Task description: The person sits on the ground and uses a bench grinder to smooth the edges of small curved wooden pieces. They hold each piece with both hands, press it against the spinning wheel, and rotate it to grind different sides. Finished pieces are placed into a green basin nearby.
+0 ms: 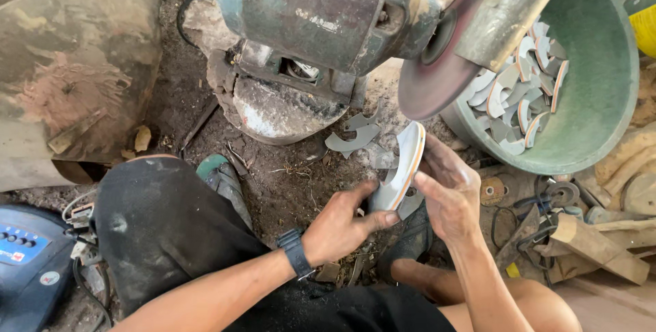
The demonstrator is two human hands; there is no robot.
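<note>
Seen from above, a seated person's left hand (pixel 345 226) and right hand (pixel 447 192) together pinch a curved grey sole piece (pixel 403 168) with an orange edge, its upper end just below the round grinding wheel (pixel 434 72) of a worn green bench grinder (pixel 307 24); a green tub (pixel 601 99) of similar cut pieces (pixel 523 93) sits right of the wheel; grey offcuts (pixel 355 137) lie on the dirt beneath the grinder

Likely workshop: bench grinder (pixel 321 38), dirt floor (pixel 287 181)
</note>
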